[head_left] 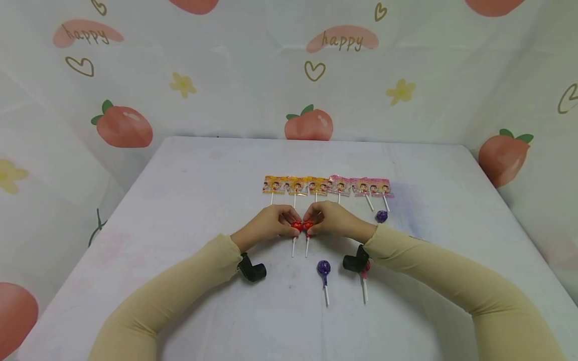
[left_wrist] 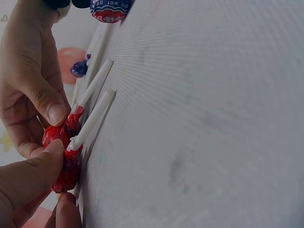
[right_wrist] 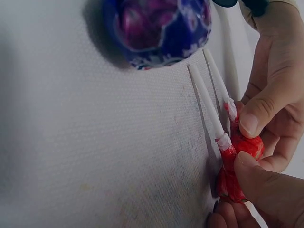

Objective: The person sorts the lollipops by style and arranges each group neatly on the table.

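Note:
Side by side at the middle of the table, my left hand (head_left: 273, 222) and right hand (head_left: 333, 219) each pinch a red-wrapped lollipop between thumb and fingers. The left red lollipop (head_left: 296, 226) and the right red lollipop (head_left: 308, 225) are close together, their white sticks pointing toward me. In the left wrist view, the left hand's red lollipop (left_wrist: 66, 178) is nearer the camera, its stick lying along the cloth. From the right wrist, the right hand's red lollipop (right_wrist: 230, 185) shows in front, with the left hand's thumb (right_wrist: 259, 114) on the other one.
Beyond the hands, several flat lollipops in yellow wrappers (head_left: 297, 186) and pink wrappers (head_left: 339, 185) form a row. A purple lollipop (head_left: 323, 268) lies nearer me. Beside it, a pink-red lollipop (head_left: 365, 269) is partly hidden by the right wrist camera (head_left: 355, 260). Another purple lollipop (head_left: 381, 216) lies right.

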A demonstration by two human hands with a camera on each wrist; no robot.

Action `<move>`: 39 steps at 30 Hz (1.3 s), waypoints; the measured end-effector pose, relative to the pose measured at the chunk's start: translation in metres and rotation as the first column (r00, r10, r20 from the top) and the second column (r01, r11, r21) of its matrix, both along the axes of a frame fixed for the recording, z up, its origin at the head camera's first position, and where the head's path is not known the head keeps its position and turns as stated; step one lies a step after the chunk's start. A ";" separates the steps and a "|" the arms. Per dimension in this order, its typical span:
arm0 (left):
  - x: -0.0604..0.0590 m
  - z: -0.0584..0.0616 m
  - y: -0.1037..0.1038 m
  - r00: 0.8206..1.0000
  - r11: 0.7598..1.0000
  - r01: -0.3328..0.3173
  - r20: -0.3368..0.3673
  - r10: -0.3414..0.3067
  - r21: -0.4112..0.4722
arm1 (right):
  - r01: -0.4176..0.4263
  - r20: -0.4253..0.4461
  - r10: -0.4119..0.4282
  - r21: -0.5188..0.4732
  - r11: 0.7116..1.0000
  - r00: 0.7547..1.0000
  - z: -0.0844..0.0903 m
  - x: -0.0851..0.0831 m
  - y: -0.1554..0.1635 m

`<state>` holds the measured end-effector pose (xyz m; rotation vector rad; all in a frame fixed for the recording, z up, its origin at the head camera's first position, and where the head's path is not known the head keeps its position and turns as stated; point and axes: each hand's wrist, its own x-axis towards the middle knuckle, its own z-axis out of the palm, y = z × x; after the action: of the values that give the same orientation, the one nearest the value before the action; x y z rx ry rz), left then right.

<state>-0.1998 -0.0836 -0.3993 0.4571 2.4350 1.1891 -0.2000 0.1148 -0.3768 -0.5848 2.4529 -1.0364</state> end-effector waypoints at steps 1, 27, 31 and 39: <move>0.000 0.000 0.000 1.000 1.000 0.000 0.000 0.000 -0.001 | -0.003 -0.001 0.003 -0.001 1.000 1.000 0.000 0.000 0.000; -0.001 0.000 -0.001 1.000 1.000 0.009 0.004 -0.009 0.009 | -0.028 0.002 0.028 -0.017 0.999 1.000 -0.003 -0.002 0.002; -0.001 -0.001 -0.001 1.000 1.000 0.008 0.001 -0.008 0.010 | -0.024 0.006 0.025 -0.018 1.000 1.000 -0.002 -0.001 0.002; 0.000 0.000 -0.001 1.000 1.000 0.004 0.012 -0.004 0.017 | -0.011 0.050 0.013 -0.047 0.999 0.999 0.001 -0.001 0.003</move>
<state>-0.1999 -0.0846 -0.3991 0.4580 2.4145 1.2084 -0.2007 0.1178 -0.3762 -0.5806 2.3851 -1.0931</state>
